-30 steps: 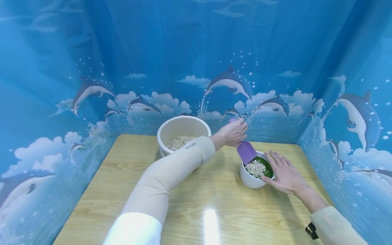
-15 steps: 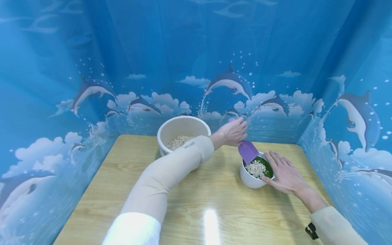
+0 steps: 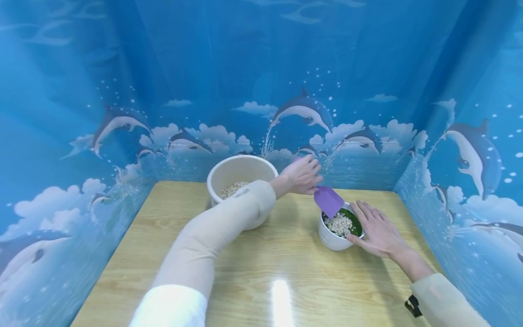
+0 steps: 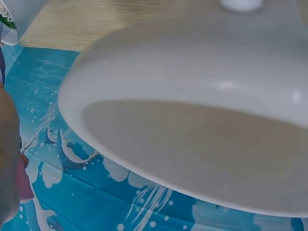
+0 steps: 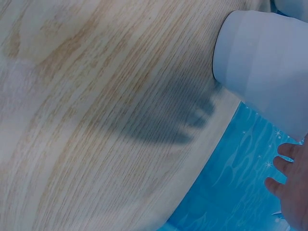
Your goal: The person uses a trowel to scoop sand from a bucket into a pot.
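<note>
My left hand (image 3: 301,175) grips a small purple scoop (image 3: 329,201) by its handle, whose end (image 4: 24,180) shows beside the fist in the left wrist view. The blade slants down over the left rim of a white pot (image 3: 335,240). Inside the pot, pale gravel (image 3: 340,224) lies on a green layer. With fingers spread, my right hand (image 3: 380,232) rests at the pot's right rim, the thumb at the near side. The right wrist view has the pot's smooth wall (image 5: 264,67) beside the fingers.
A larger cream bucket (image 3: 216,193) with pale gravel (image 3: 234,189) stands at the back left of the wooden table (image 3: 261,263), under my left forearm. Blue curtains with dolphins (image 3: 304,111) enclose the table at the back and both sides.
My left hand has drawn slightly left with the scoop, and the blade's slant has shifted a little over the pot. The right hand stays at the rim.
</note>
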Available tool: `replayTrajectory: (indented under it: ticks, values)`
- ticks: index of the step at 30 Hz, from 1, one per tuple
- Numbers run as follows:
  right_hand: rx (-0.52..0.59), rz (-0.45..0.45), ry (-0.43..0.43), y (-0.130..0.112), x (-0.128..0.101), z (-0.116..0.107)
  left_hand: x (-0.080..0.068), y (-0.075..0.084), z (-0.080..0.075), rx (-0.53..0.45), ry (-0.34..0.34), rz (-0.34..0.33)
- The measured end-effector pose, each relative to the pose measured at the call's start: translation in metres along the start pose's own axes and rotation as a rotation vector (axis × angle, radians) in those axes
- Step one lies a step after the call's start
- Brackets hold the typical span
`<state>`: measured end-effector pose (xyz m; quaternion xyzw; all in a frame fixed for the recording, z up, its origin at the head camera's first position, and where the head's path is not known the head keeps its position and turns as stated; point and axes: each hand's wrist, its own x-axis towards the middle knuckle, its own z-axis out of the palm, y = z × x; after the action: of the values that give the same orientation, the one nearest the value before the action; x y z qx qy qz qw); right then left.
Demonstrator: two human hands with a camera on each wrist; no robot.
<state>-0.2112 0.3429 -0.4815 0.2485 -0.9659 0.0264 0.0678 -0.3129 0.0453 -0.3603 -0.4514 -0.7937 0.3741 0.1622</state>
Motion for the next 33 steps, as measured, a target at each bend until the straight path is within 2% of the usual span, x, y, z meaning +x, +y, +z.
replayTrajectory:
  ticks: [7, 20, 33]
  values:
    - [0.003, 0.008, -0.009, -0.001, 0.000, 0.000, -0.007, -0.002, 0.007, -0.114, 0.027, -0.024]
    - [0.000, 0.006, 0.004, -0.002, 0.000, 0.000, -0.024, -0.012, 0.022, -0.257, 0.049, -0.058]
    - [0.007, 0.005, 0.004, -0.003, 0.000, -0.001, -0.043, -0.022, 0.031, -0.278, 0.033, -0.076]
